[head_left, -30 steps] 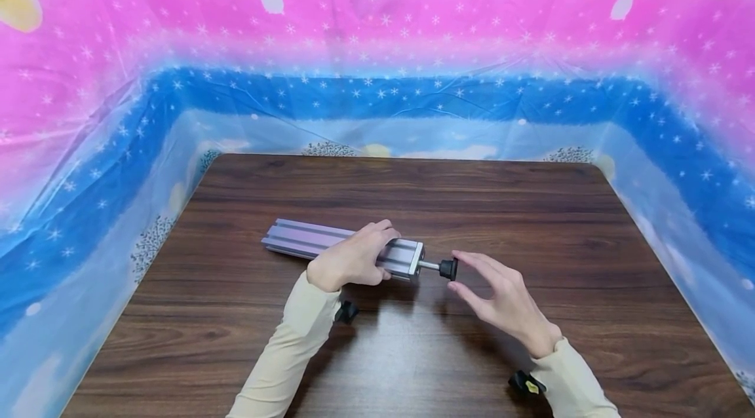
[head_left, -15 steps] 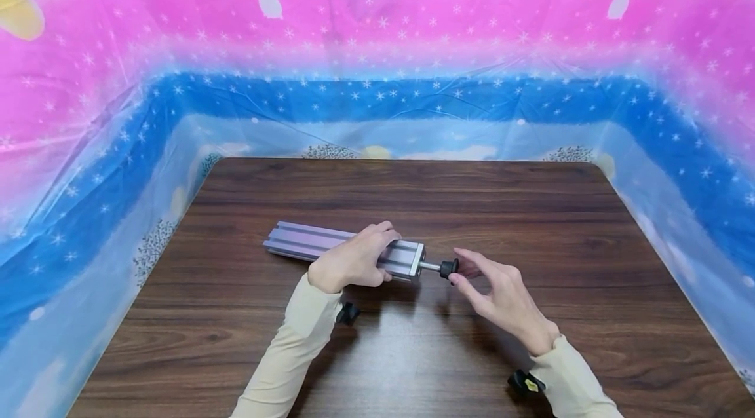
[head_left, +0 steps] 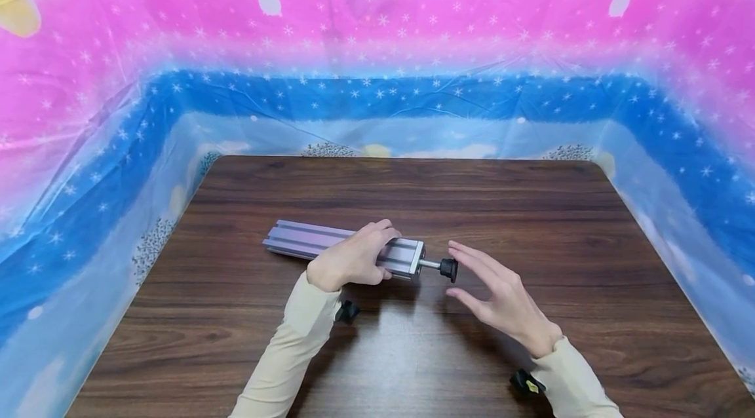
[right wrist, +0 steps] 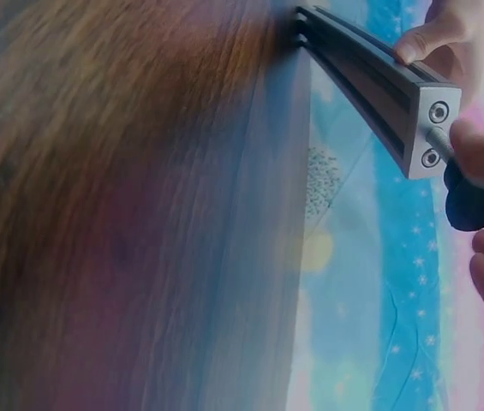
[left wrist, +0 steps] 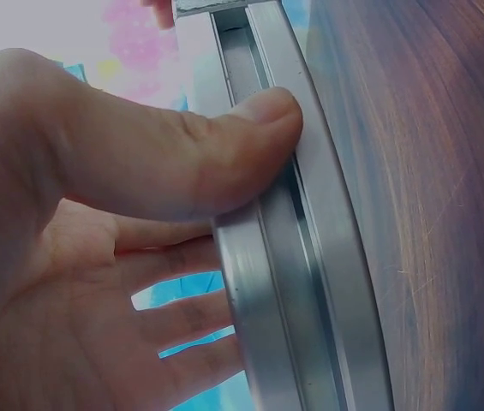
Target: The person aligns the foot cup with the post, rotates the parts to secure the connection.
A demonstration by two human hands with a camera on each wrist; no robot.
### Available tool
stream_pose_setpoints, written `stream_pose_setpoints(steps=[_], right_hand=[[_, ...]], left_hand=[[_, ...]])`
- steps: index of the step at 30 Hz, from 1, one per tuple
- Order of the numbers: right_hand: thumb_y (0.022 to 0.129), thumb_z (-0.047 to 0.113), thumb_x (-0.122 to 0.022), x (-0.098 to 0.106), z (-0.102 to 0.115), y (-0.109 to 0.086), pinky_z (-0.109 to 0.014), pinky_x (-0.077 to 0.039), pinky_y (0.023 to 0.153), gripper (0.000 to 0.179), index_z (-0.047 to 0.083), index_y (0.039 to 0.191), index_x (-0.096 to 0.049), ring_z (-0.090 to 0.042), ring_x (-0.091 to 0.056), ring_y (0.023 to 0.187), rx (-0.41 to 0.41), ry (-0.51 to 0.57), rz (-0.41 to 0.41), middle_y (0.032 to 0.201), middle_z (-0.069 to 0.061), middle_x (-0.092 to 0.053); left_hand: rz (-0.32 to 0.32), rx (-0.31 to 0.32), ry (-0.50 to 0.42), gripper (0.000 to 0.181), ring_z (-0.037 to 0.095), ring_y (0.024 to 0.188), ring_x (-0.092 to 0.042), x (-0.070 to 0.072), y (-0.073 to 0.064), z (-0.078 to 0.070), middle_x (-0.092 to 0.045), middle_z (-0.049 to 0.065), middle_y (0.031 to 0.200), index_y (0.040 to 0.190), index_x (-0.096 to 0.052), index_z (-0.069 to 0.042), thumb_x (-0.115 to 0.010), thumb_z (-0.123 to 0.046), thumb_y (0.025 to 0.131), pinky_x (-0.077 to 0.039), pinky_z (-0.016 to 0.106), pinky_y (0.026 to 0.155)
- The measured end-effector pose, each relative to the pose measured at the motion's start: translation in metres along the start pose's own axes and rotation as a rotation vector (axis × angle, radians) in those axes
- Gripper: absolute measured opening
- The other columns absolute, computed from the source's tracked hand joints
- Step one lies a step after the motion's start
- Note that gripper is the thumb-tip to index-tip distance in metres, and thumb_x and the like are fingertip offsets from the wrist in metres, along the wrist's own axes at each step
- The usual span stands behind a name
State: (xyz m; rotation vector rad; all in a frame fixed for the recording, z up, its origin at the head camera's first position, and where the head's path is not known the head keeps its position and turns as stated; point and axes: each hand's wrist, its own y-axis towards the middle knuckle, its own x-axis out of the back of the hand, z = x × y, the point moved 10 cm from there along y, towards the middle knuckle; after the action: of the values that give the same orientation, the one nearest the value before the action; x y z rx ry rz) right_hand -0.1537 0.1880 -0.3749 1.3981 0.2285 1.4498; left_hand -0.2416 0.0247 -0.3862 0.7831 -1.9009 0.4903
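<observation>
A silver aluminium extrusion (head_left: pixel 295 238) lies at a slant over the table's middle. Its right end carries a plate (head_left: pixel 416 259) with two socket screws, seen in the right wrist view. From that plate a metal rod (head_left: pixel 430 265) sticks out, tipped by a black levelling foot (head_left: pixel 449 270). My left hand (head_left: pixel 354 259) grips the extrusion near the plate; in the left wrist view the thumb (left wrist: pixel 250 154) presses along its slot. Around the black foot my right hand (head_left: pixel 504 297) is spread, fingers nearly straight, with a gap between thumb and foot in the head view.
The brown wood-grain table (head_left: pixel 501 202) extends on all sides of the extrusion. A pink and blue patterned cloth (head_left: pixel 377 97) hangs behind it and along both sides. Black wrist devices sit under the left cuff (head_left: pixel 321 297) and right cuff (head_left: pixel 560 356).
Half a second ago my right fingertips were closer together at the black foot; now they have spread away from it. The left hand and the extrusion have stayed in place.
</observation>
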Motion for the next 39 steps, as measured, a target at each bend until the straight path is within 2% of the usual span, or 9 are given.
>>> stream_pose_setpoints(steps=[4, 10, 16, 22, 27, 29, 32, 36, 39], right_hand=[[0.101, 0.028, -0.062, 0.0, 0.006, 0.001, -0.018, -0.041, 0.108, 0.042, -0.002, 0.13, -0.065, -0.027, -0.066, 0.12, 0.067, -0.019, -0.025, 0.131, -0.018, -0.066], [0.1, 0.032, -0.063, 0.002, 0.004, 0.001, -0.018, -0.045, 0.104, 0.044, -0.003, 0.127, -0.067, -0.029, -0.071, 0.108, 0.053, -0.025, -0.055, 0.124, -0.017, -0.071], [0.098, 0.036, -0.065, 0.0, -0.004, -0.001, -0.02, -0.052, 0.093, 0.047, 0.0, 0.129, -0.067, -0.024, -0.074, 0.099, -0.027, -0.041, -0.038, 0.116, -0.009, -0.075], [0.087, 0.019, -0.08, -0.006, -0.017, -0.004, -0.027, -0.057, 0.082, 0.047, 0.005, 0.13, -0.067, -0.019, -0.075, 0.094, -0.167, -0.059, 0.043, 0.113, -0.007, -0.076], [0.083, 0.017, -0.082, -0.008, -0.021, -0.006, -0.025, -0.055, 0.089, 0.056, 0.006, 0.134, -0.064, -0.021, -0.074, 0.102, -0.236, -0.056, 0.1, 0.121, -0.009, -0.073], [0.083, 0.021, -0.083, -0.007, -0.019, -0.006, -0.021, -0.05, 0.098, 0.062, 0.006, 0.139, -0.061, -0.024, -0.07, 0.112, -0.219, -0.042, 0.103, 0.129, -0.011, -0.07], [0.086, 0.026, -0.082, -0.005, -0.01, -0.004, -0.018, -0.041, 0.109, 0.065, 0.004, 0.142, -0.057, -0.029, -0.064, 0.122, -0.127, -0.016, 0.076, 0.136, -0.015, -0.064], [0.096, 0.027, -0.07, 0.0, 0.004, 0.001, -0.019, -0.041, 0.11, 0.047, -0.001, 0.134, -0.063, -0.03, -0.065, 0.117, 0.025, -0.011, 0.011, 0.133, -0.018, -0.065], [0.101, 0.025, -0.062, 0.002, 0.009, 0.003, -0.019, -0.043, 0.107, 0.038, -0.002, 0.126, -0.067, -0.029, -0.068, 0.111, 0.075, -0.025, -0.025, 0.127, -0.018, -0.068]], left_hand=[[0.002, 0.002, -0.001, 0.054, 0.019, 0.095, -0.05, -0.001, 0.0, 0.001, -0.054, 0.005, 0.101, 0.125, -0.06, -0.001, -0.081, -0.008, 0.076, -0.045, 0.034, 0.087], [0.002, 0.005, 0.001, 0.054, 0.018, 0.096, -0.051, -0.001, 0.0, 0.001, -0.054, 0.004, 0.101, 0.126, -0.06, -0.001, -0.081, -0.008, 0.076, -0.045, 0.033, 0.087], [0.002, 0.001, -0.003, 0.054, 0.019, 0.094, -0.05, -0.001, -0.001, -0.001, -0.053, 0.004, 0.102, 0.124, -0.061, -0.001, -0.081, -0.007, 0.074, -0.045, 0.033, 0.086], [0.0, 0.002, -0.014, 0.055, 0.02, 0.096, -0.05, -0.001, -0.001, -0.001, -0.054, 0.004, 0.104, 0.125, -0.062, -0.001, -0.083, -0.006, 0.074, -0.046, 0.035, 0.087], [-0.004, -0.003, -0.006, 0.057, 0.02, 0.098, -0.052, -0.001, -0.001, -0.002, -0.055, 0.005, 0.104, 0.125, -0.062, -0.001, -0.084, -0.007, 0.073, -0.047, 0.037, 0.089], [-0.003, -0.004, -0.002, 0.058, 0.02, 0.097, -0.052, -0.001, 0.0, -0.002, -0.055, 0.005, 0.103, 0.126, -0.062, 0.0, -0.084, -0.007, 0.073, -0.047, 0.036, 0.089], [-0.003, -0.006, 0.006, 0.059, 0.02, 0.096, -0.052, -0.001, 0.0, -0.002, -0.054, 0.005, 0.102, 0.127, -0.061, 0.001, -0.083, -0.007, 0.073, -0.047, 0.036, 0.088], [-0.004, 0.003, 0.008, 0.059, 0.019, 0.096, -0.052, -0.001, 0.0, -0.001, -0.054, 0.005, 0.102, 0.127, -0.06, 0.001, -0.083, -0.007, 0.074, -0.047, 0.035, 0.088], [0.002, 0.01, 0.006, 0.058, 0.019, 0.096, -0.051, -0.002, 0.0, -0.001, -0.054, 0.004, 0.102, 0.128, -0.06, 0.0, -0.082, -0.007, 0.074, -0.047, 0.034, 0.087]])
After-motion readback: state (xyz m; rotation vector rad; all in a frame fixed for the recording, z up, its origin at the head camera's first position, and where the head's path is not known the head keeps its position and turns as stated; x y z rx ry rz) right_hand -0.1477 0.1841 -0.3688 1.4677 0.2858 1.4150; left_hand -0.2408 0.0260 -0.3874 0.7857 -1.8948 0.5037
